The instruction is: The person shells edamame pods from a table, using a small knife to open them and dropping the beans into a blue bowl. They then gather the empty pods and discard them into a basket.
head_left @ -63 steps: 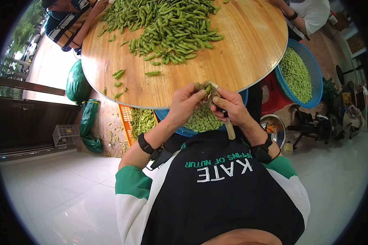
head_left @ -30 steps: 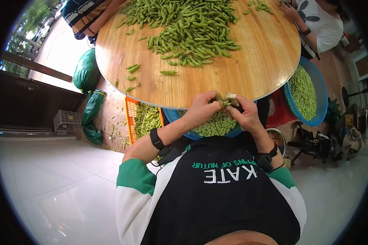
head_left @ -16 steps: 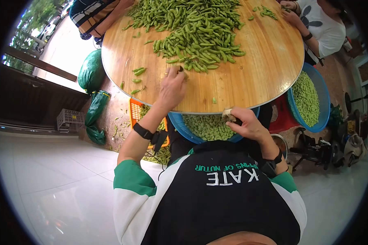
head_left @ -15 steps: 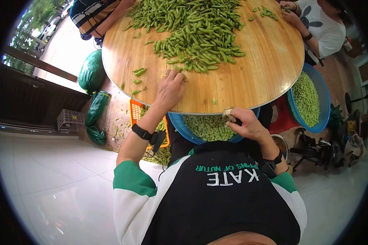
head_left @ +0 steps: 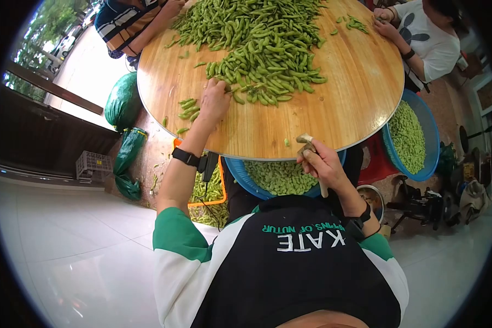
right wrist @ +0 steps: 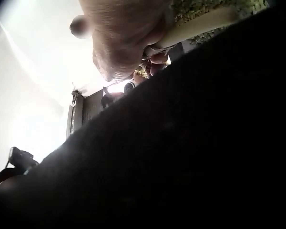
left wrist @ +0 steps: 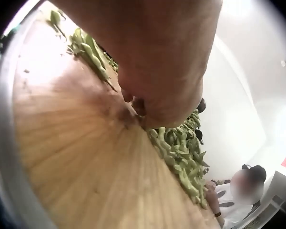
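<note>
At the left edge of the heap of green pods, my left hand is low over the round wooden table, fingers bent downward. Its palm side fills the top of the left wrist view and hides what the fingertips touch. Several loose pods lie just left of it. Beyond the table's near edge, my right hand grips a pale handle, also visible in the right wrist view. A pale covering wraps a fingertip. Shelled beans fill the blue basin below.
Another blue basin of beans stands right of the table, beside a red stool. An orange crate of pods is at lower left. Two people sit across the table. One small green piece lies near the table's front edge.
From working together over the basin, the hands parted. My left hand reached to the table, then moved slightly farther up and left. My right hand turned, showing the handle again. More pods lie at left.
</note>
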Tool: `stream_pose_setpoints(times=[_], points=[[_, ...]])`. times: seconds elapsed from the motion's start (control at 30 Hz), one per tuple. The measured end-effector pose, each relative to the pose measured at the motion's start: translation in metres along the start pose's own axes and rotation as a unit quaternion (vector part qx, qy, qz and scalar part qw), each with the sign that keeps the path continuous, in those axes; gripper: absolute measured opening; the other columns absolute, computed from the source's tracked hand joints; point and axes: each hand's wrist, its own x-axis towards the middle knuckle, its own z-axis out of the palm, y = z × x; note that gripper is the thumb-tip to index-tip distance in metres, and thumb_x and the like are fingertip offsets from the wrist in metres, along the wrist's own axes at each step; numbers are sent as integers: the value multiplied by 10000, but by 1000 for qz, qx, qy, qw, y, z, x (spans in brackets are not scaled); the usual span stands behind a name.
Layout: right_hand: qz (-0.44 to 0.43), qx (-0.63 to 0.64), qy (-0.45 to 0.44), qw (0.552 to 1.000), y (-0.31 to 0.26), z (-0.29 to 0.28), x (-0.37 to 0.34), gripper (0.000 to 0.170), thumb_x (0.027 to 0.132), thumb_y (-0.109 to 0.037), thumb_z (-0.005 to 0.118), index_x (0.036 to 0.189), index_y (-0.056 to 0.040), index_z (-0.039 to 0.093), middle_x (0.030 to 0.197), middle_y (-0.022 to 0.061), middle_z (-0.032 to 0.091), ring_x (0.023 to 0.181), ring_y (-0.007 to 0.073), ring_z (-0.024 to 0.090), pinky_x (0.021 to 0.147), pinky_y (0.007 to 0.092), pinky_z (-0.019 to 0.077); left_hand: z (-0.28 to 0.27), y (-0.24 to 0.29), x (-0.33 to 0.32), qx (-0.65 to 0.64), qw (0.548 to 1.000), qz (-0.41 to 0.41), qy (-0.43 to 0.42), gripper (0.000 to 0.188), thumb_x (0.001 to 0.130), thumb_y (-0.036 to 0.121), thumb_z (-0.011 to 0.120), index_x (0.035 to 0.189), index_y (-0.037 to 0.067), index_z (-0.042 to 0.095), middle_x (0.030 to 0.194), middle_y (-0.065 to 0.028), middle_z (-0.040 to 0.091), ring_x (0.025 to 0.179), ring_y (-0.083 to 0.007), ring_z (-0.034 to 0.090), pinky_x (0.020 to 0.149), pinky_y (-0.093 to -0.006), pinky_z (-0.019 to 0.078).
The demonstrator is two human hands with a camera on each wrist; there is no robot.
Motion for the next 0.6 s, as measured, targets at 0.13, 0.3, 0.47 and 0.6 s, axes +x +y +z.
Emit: stream_pose_setpoints(times=[0.13,0.3,0.47,0.6], points=[[22,86,16,996,6,-4,3,361,967,-129,461,1297,15,442,809,44,570,551,53,475,462,183,380,-12,17,-7,-93,992,-90,-9,152,783,72,649,909,5,598,829,-142,615,759,-344,574,701,-387,473],[32,200,8,979,-1,11,19,375,987,-192,446,1315,-12,419,807,49,542,540,59,452,420,178,347,-28,98,-44,-480,858,-168,-74,83,806,37,661,875,8,626,699,-38,646,535,-141,532,513,-243,416],[35,293,-19,955,-4,16,21,304,980,-212,477,1230,-40,487,803,24,557,539,52,456,427,170,348,-18,139,-70,-645,704,-239,-179,73,814,42,672,863,6,632,709,-24,631,553,-45,489,480,-180,341],[25,300,-53,952,-3,15,16,301,980,-212,479,1228,-42,489,800,15,551,539,47,442,431,166,347,-17,143,-73,-638,700,-253,-197,71,820,56,673,860,4,646,702,-17,625,562,-49,505,490,-186,352]])
